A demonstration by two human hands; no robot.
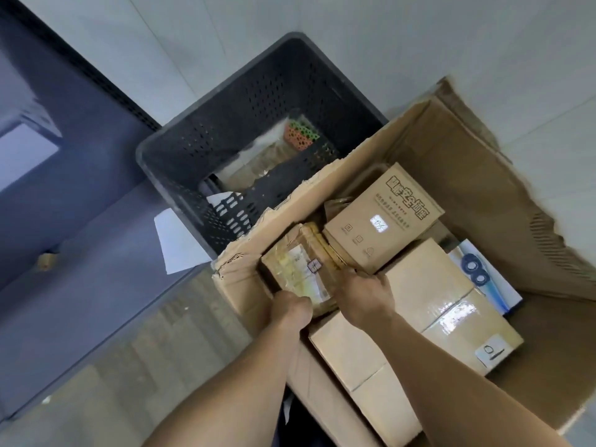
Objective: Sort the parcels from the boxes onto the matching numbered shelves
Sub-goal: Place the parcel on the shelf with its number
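A small brown parcel (298,267) wrapped in yellowed tape with a worn label sits at the near left corner of a big open cardboard box (503,201). My left hand (292,309) grips its near end and my right hand (362,295) grips its right side. Beside it in the box lie a printed carton (380,217) with a small white label, a long taped carton (429,304) marked with a number sticker, and a blue and white package (480,275).
A dark perforated plastic crate (225,130) stands behind the cardboard box, holding a clear-wrapped parcel (274,159) with an orange and green item. A blue-grey shelf unit (64,188) runs along the left. White sheets of paper (177,243) lie by the crate.
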